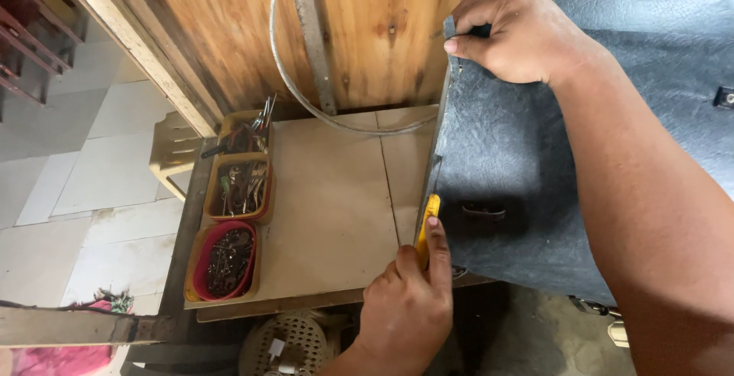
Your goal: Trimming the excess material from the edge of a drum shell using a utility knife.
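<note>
Left hand (409,311) is closed around a yellow utility knife (428,227), forefinger laid along its back; the blade end is set against the left edge of a black textured sheet (520,154). Right hand (516,32) is pinched shut on the upper part of that same edge, thumb in front and fingers curled over, with a small dark object half hidden between them (what it is cannot be told).

Black sheet is seen at frame right, covering a boxy form, its left edge running downward from the right hand to the knife. A slot-like recess (483,210) is noted in it, just right of the knife.

A flat brown board (336,208) is laid on a low work surface beside the sheet, a thin seam running down it. Along its left side three containers are lined up: a red round tub (200,269) of screws nearest, then two yellowish trays (215,192) of hand tools. A grey cable (290,78) is looped down over a wooden panel (229,32) behind. Pale floor tiles (84,169) are visible at left, a beige perforated object (294,341) below the board.
</note>
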